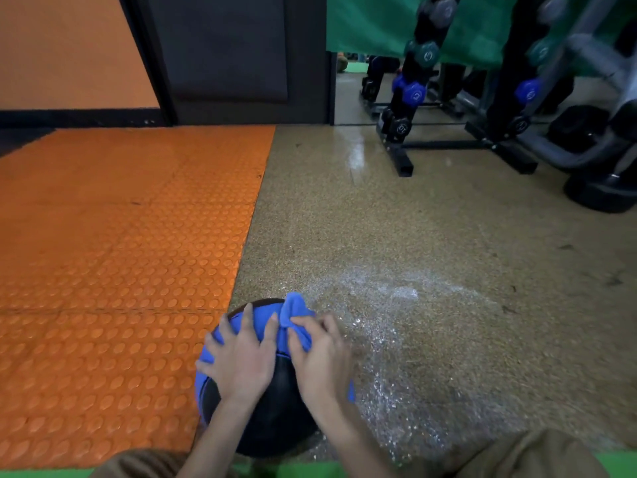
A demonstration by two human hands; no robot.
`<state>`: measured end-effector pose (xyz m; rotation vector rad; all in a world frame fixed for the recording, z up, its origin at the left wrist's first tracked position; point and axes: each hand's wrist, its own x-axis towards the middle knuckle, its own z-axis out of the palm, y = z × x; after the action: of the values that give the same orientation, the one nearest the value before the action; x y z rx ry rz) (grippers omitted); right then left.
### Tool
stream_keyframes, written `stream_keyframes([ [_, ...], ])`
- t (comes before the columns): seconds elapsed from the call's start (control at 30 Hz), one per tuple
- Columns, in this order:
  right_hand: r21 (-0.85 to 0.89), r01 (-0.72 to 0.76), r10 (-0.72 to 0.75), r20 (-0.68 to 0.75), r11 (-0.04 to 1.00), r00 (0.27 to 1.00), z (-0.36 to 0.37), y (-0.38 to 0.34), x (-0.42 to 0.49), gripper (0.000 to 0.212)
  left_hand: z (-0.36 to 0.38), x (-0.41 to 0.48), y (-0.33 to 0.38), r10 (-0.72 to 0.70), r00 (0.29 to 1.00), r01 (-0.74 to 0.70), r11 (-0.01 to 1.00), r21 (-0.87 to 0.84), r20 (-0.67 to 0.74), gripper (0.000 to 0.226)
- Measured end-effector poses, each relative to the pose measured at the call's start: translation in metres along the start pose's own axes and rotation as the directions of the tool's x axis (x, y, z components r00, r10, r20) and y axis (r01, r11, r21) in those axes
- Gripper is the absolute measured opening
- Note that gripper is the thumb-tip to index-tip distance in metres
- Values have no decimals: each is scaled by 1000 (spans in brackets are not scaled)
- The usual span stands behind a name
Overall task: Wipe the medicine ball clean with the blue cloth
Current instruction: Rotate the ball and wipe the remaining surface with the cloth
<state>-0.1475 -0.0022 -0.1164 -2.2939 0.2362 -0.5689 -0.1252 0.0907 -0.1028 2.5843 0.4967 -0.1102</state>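
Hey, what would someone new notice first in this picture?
Bottom centre, the left hand lies spread on a black and blue ball while the right hand bunches a blue cloth against its top. A bright orange studded mat fills the left, and a glistening patch marks the floor right of the ball. A dumbbell rack stands top right.

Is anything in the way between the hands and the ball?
Nothing visible. The left hand rests spread directly on the medicine ball, and the right hand grips the blue cloth against its top.
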Motion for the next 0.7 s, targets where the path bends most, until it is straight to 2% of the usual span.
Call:
stream_keyframes([
  [0.07,86,-55,51,52,995,997,3,12,5,29,1,2,-8,24,993,-25,1000,-3,-118,55],
  [0.13,118,-205,194,100,972,976,5,31,10,23,-3,9,-17,19,991,-24,999,-35,-133,53],
  [0.23,186,-461,435,167,868,885,10,55,10,14,-7,22,-26,35,994,-42,997,-67,-105,51],
  [0.3,207,-564,524,220,799,823,12,59,10,10,-9,28,-30,35,995,-43,995,-85,-98,50],
  [0.37,222,-570,527,228,791,819,14,52,13,7,-11,32,-34,28,994,-37,995,-90,-103,49],
  [0.4,239,-540,497,218,807,840,14,44,14,6,-11,32,-35,25,994,-35,994,-100,-105,49],
  [0.5,227,-357,321,181,906,930,19,16,12,17,-12,33,-41,14,993,-32,988,-149,-119,50],
  [0.57,206,-273,240,171,940,956,22,10,7,19,-13,32,-49,20,992,-43,980,-194,-122,62],
  [0.63,264,-287,254,152,921,955,22,17,4,14,-15,30,-55,18,992,-49,969,-244,-128,70],
  [0.7,321,-383,345,170,866,923,22,28,4,6,-15,28,-59,7,990,-43,965,-257,-139,66],
])
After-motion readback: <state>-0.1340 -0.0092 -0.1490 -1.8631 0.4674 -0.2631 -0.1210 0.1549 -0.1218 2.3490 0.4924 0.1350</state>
